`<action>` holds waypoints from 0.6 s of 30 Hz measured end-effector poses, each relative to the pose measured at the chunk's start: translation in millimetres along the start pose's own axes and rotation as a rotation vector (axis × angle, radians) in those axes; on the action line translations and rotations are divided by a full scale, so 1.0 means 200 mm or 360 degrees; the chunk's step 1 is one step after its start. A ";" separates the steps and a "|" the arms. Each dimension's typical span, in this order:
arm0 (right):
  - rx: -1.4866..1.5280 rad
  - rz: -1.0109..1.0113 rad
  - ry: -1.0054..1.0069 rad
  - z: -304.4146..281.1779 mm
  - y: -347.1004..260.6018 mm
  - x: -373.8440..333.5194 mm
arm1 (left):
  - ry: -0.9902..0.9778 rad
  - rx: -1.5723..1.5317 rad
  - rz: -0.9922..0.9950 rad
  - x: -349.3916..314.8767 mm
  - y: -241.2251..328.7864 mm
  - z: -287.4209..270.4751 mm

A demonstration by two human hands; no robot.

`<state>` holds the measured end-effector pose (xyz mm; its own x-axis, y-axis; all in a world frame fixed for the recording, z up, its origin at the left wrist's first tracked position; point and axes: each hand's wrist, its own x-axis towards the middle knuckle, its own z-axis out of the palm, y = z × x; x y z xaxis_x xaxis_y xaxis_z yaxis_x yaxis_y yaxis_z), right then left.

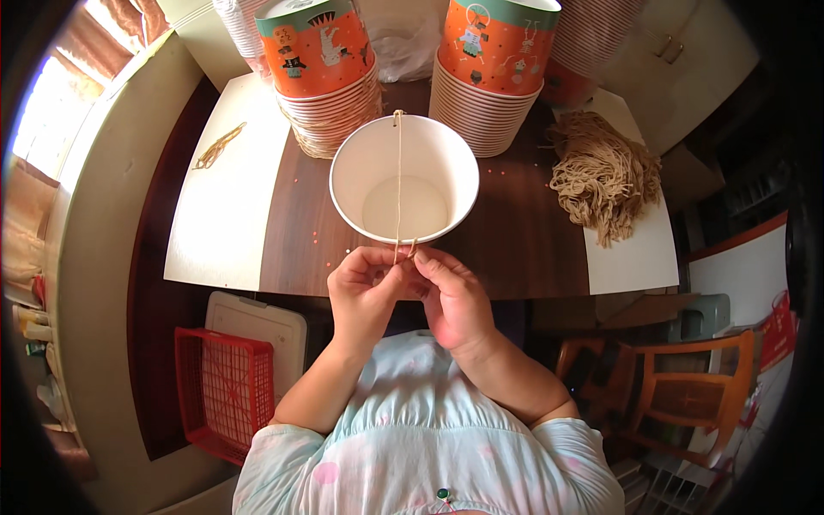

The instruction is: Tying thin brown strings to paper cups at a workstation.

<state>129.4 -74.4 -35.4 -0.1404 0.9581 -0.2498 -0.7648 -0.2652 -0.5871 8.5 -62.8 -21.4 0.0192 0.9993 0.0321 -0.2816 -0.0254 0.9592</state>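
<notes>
A white paper bucket (348, 176) sits at the table's near middle, its open mouth toward me. From a hole at its far rim a tan cord (399, 163) runs across the mouth to the near rim. Just in front of that rim my left hand (367, 279) pinches the cord between thumb and fingers. Close against it, my right hand (451, 296) pinches a short cord end that comes up by the near rim. The fingertips of both hands meet there, and they partly hide the cord between them.
Two stacks of orange and green printed buckets (318, 51) (498, 51) stand at the back. A heap of tan cords (605, 172) lies at the right, a few loose cords (221, 146) at the left. A red basket (225, 390) is below left, a wooden chair (691, 378) below right.
</notes>
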 end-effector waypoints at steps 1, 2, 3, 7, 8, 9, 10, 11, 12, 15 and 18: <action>-0.0122 -0.0138 0.0070 0.03 0.00 -0.01 | 0.0017 -0.0088 -0.0005 0.00 -0.02 -0.01; -0.0246 -0.0277 0.0140 0.04 0.00 -0.01 | 0.0033 -0.0176 -0.0009 0.01 -0.04 -0.02; -0.0245 -0.0277 0.0139 0.04 0.00 -0.01 | 0.0034 -0.0175 -0.0008 0.01 -0.06 -0.02; -0.0358 -0.0420 0.0125 0.04 -0.01 0.00 | 0.0011 -0.0224 0.0066 0.01 -0.09 -0.03; -0.0372 -0.0422 0.0118 0.03 -0.02 0.00 | -0.0003 -0.0243 0.0082 0.01 -0.09 -0.03; -0.0371 -0.0423 0.0119 0.03 -0.02 0.00 | -0.0004 -0.0242 0.0082 0.01 -0.09 -0.03; -0.0374 -0.0370 0.0126 0.02 -0.03 0.00 | -0.0003 -0.0225 0.0088 0.01 -0.10 -0.03; -0.0378 -0.0319 0.0133 0.02 -0.03 0.00 | -0.0003 -0.0209 0.0093 0.01 -0.11 -0.03; -0.0377 -0.0319 0.0133 0.01 -0.05 0.00 | -0.0003 -0.0209 0.0093 0.01 -0.10 -0.02; -0.0183 0.0078 0.0205 -0.03 -0.08 0.01 | -0.0002 0.0106 0.0217 -0.01 -0.08 -0.01; -0.0080 0.0167 0.0173 -0.04 -0.08 0.01 | -0.0046 0.0081 0.0232 -0.01 -0.05 0.01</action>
<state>147.0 -69.1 -32.0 -0.1470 0.9080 -0.3924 -0.7167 -0.3711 -0.5904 14.1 -65.3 -31.2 0.0096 0.9837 0.1795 -0.2344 -0.1723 0.9567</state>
